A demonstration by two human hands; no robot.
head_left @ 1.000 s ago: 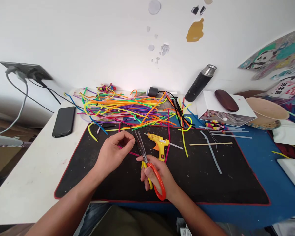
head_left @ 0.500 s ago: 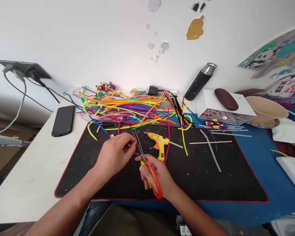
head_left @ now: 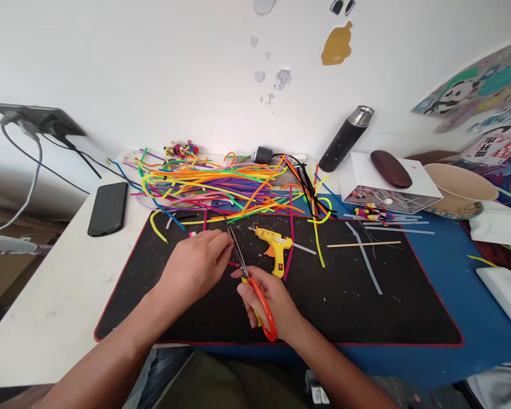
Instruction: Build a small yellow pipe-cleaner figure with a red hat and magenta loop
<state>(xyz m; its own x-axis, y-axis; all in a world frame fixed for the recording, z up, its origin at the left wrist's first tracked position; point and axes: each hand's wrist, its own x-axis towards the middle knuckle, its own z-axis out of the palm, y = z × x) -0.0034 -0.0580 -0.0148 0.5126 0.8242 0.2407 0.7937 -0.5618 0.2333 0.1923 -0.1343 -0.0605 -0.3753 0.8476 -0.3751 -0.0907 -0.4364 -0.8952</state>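
Note:
My right hand (head_left: pixel 269 298) is closed around the red and yellow handles of a pair of scissors (head_left: pixel 263 309), whose blades point away and to the left. My left hand (head_left: pixel 198 258) is pinched beside the blades, its fingertips close to them. What those fingers hold is hidden; a bit of pink stem shows just below them. Right of the blades a yellow hot glue gun (head_left: pixel 276 244) lies on the black mat (head_left: pixel 353 318), a glue stick poking out of its back. Beyond my hands spreads a pile of colourful pipe cleaners (head_left: pixel 221 184).
A phone (head_left: pixel 108 208) lies at the left on the white table. At the back right stand a black flask (head_left: pixel 344 139) and a white box (head_left: pixel 392 182) with a dark brown case (head_left: pixel 390 168) on it. Clear glue sticks (head_left: pixel 368 264) and a thin wooden stick (head_left: pixel 361 244) lie on the mat's right side.
My left fingertips have shifted slightly left and up beside the blades. The scissors and my right hand have moved slightly left. The whole view has shifted a little.

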